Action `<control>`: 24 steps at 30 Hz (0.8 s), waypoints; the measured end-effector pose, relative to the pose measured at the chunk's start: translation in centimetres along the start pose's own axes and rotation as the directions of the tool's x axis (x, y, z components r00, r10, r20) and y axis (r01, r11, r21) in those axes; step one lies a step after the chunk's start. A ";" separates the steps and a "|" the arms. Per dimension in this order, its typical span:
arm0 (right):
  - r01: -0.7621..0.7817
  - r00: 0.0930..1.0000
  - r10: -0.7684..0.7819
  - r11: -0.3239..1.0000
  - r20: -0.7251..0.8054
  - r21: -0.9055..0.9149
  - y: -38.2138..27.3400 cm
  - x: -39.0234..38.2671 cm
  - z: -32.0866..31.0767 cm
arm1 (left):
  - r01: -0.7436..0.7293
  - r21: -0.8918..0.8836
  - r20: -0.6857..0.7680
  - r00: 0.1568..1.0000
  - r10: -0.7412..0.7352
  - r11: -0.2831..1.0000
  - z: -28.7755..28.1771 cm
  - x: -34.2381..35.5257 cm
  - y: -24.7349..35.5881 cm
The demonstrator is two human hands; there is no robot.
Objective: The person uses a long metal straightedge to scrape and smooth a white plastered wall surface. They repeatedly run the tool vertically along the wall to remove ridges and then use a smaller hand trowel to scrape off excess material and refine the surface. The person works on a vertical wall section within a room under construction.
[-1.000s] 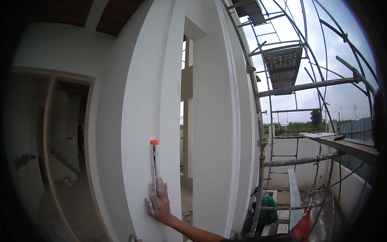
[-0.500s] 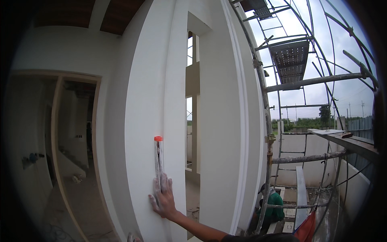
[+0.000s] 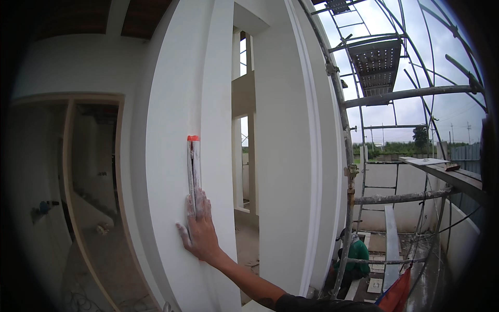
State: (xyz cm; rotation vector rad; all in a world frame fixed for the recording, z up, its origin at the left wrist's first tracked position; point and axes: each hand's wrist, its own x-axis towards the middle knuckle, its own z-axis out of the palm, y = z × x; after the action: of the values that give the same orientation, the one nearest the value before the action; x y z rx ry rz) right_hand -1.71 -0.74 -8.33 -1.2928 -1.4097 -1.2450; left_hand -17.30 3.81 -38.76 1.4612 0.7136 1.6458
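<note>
My right hand (image 3: 200, 226) lies on a long, narrow bar (image 3: 194, 166) smeared with white, its fingers reaching along it and holding it upright to the white wall strip (image 3: 169, 119), thumb out to the left. The bar has an orange end (image 3: 193, 138) on top and sits in a shallow vertical step of the wall. At the bottom edge, left of my forearm, is a small greyish shape (image 3: 167, 307); I cannot make out whether it belongs to my left hand.
A tall opening (image 3: 244, 166) is right of the bar. Steel scaffolding (image 3: 395, 94) with planks stands at right; below it a person in green (image 3: 358, 260) crouches beside a red cloth (image 3: 397, 286) and boards. A timber door frame (image 3: 70, 156) is at left.
My right hand and the bar with the orange end have moved up the wall. The view has also shifted slightly, the surroundings now sitting a little higher in the picture.
</note>
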 end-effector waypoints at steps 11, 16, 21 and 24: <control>0.039 0.999 -0.042 0.996 -0.032 -0.082 0.5 0.8 -0.9 | -0.101 -0.036 -0.018 0.995 0.101 0.994 -0.7 0.0 2.7; 0.078 0.981 -0.097 0.991 -0.170 -0.113 2.2 15.1 -1.2 | -0.104 0.006 -0.035 0.994 0.105 0.995 -2.0 0.3 2.9; 0.119 0.966 -0.151 0.981 -0.210 -0.154 6.0 24.5 -2.8 | -0.096 -0.002 -0.005 0.995 0.096 0.995 -1.2 0.1 2.9; 0.057 0.980 -0.076 0.992 -0.186 -0.109 5.0 23.2 -2.8 | -0.091 0.024 -0.007 0.996 0.092 0.996 -1.4 0.2 2.7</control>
State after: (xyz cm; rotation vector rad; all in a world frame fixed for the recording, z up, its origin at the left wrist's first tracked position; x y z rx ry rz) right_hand 0.30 0.25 15.44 -1.1683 -1.2755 -1.4625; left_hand -19.21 2.72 -36.65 1.5247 0.6819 1.7188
